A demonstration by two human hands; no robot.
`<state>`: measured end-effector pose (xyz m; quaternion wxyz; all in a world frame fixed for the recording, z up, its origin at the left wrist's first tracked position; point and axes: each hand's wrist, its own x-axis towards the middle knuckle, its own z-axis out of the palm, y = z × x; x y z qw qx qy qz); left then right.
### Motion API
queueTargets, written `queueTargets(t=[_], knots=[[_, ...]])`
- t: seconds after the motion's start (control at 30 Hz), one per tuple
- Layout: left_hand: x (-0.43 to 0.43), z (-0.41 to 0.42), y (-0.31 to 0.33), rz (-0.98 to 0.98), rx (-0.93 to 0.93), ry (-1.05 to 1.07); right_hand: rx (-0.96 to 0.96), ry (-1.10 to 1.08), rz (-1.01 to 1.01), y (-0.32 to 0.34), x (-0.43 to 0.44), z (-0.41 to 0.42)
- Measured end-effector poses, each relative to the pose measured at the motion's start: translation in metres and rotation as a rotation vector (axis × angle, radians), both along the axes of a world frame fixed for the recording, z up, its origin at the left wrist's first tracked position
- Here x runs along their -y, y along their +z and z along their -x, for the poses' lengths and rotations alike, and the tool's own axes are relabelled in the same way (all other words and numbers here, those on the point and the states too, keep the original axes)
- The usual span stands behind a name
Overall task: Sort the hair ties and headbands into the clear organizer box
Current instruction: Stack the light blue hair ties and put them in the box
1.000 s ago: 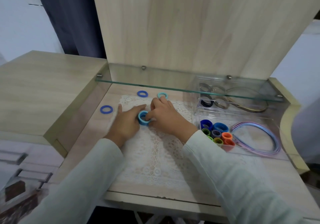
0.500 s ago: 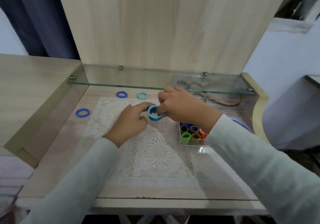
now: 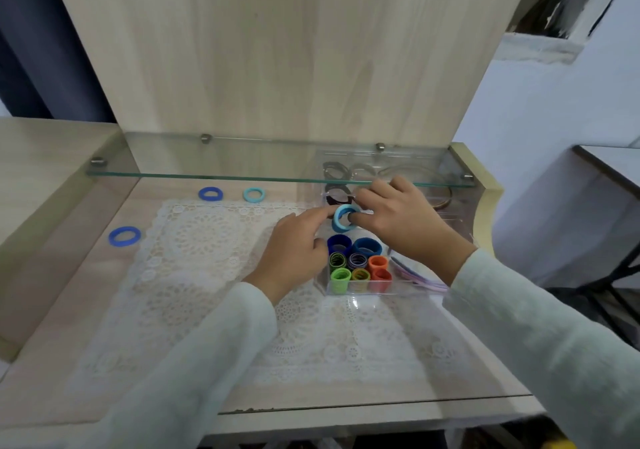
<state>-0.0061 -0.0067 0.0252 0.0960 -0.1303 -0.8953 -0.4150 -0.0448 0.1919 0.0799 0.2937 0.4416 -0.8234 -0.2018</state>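
Observation:
My right hand (image 3: pixel 401 226) pinches a stack of light blue hair ties (image 3: pixel 341 221), held on edge just above the clear organizer box (image 3: pixel 412 291). The index fingertip of my left hand (image 3: pixel 294 252) touches the stack's left side; its other fingers are loosely curled. In the box's near compartment stand rolled ties: dark blue (image 3: pixel 339 242), blue (image 3: pixel 367 246), green (image 3: pixel 340 275) and orange (image 3: pixel 378 262). Pastel headbands (image 3: pixel 424 278) lie in the right compartment, partly behind my right arm. Three loose ties lie on the desk: blue (image 3: pixel 210 194), light blue (image 3: pixel 254 195) and blue (image 3: pixel 124 236).
A white lace mat (image 3: pixel 194 261) covers the middle of the wooden desk. A glass shelf (image 3: pixel 207 171) juts out low over the back of the desk and the box's far compartments, where dark ties (image 3: pixel 337 199) and a brown headband (image 3: pixel 445 200) lie. A wooden panel rises behind.
Both hands have carried the light blue stack rightward from the lace mat to above the organizer box. My left hand has loosened to a fingertip touch. The camera swung right.

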Motion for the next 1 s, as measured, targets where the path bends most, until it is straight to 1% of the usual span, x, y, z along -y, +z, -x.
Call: queueTargets(t=[0.1, 0.2, 0.33, 0.5, 0.6, 0.8, 1.0], knots=[[-0.006, 0.002, -0.003, -0.023, -0.016, -0.012, -0.040, -0.037, 0.009, -0.007, -0.002, 0.002], [-0.006, 0.002, -0.004, -0.015, -0.058, -0.015, -0.025, -0.023, 0.019, -0.011, -0.002, 0.004], [-0.003, 0.002, -0.007, 0.029, -0.121, -0.010, 0.006, -0.019, 0.009, -0.015, -0.002, 0.009], [0.000, 0.002, -0.015, 0.136, -0.167, 0.025, 0.064, -0.007, -0.029, -0.015, 0.004, 0.010], [0.005, 0.003, -0.022, 0.174, -0.194, 0.037, 0.121, -0.101, -0.076, -0.015, 0.009, 0.011], [0.008, 0.001, -0.026, 0.160, -0.218, 0.065, 0.270, -0.280, -0.195, -0.007, 0.018, 0.015], [0.009, 0.000, -0.028, 0.195, -0.267, 0.054, 0.361, -0.339, -0.242, 0.000, 0.029, 0.018]])
